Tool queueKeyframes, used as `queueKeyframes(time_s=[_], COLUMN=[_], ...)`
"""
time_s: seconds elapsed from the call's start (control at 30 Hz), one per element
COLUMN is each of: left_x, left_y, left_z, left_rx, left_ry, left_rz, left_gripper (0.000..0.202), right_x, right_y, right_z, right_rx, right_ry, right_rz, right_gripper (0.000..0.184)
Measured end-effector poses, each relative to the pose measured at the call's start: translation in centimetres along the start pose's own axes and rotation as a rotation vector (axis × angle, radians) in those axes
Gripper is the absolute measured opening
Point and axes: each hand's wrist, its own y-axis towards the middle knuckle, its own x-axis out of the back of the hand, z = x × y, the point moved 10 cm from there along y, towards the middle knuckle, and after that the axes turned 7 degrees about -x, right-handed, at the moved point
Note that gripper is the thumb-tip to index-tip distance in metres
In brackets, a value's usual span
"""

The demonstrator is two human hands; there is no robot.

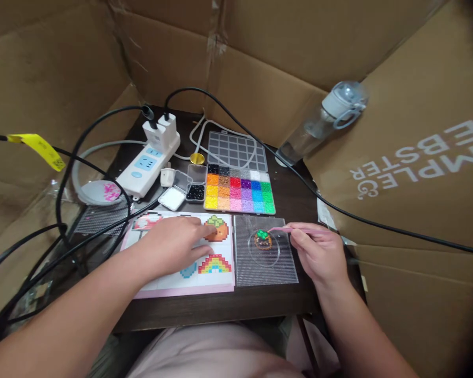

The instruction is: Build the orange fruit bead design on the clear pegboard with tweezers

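My left hand (173, 244) rests palm down on a pattern sheet (216, 275), its index finger stretched out and touching the orange fruit picture (219, 229); a rainbow picture (215, 264) lies just below. My right hand (319, 252) pinches pink tweezers (289, 229), whose tip reaches a small bead figure (263, 239) of orange and green beads on a clear pegboard (266, 270).
A sorted bead box (238, 191) with its lid open lies behind the sheet. Two small bead cases (183, 191), a white power strip (147, 157), black cables (74, 157), a lamp base (98, 191) and a tilted water bottle (323, 121) crowd the small dark table. Cardboard walls surround it.
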Motion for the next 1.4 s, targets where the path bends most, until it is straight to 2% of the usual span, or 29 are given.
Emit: queueKeyframes(time_s=[0.13,0.3,0.47,0.73,1.13,1.4], left_x=[-0.2,-0.6,-0.5,-0.7,-0.5,-0.8], left_y=[0.1,0.3,0.3,0.3,0.3,0.5], left_z=[0.3,0.5,0.6,0.8,0.7,0.5], left_rx=[-0.001,-0.006,-0.017,0.005,0.02,0.012], left_ry=[-0.005,-0.001,0.004,-0.018,-0.023,0.007], left_rz=[-0.012,-0.02,-0.043,-0.034,-0.033,0.018], left_gripper=[0.04,0.04,0.038,0.039,0.041,0.042], right_x=[1.7,2.4,2.4,2.1,2.1,2.2], right_y=[-1.4,-2.2,-2.6,-2.8,-2.8,-2.9], right_z=[-2.5,-3.5,-3.2,-2.0,-1.9,-2.0], right_rx=[-0.064,-0.07,-0.052,-0.034,-0.018,-0.027], right_ry=[0.017,-0.016,-0.034,-0.092,-0.102,-0.097], right_rz=[-0.065,-0.104,-0.129,-0.143,-0.158,-0.162], right_gripper=[0.018,0.015,0.008,0.01,0.008,0.008])
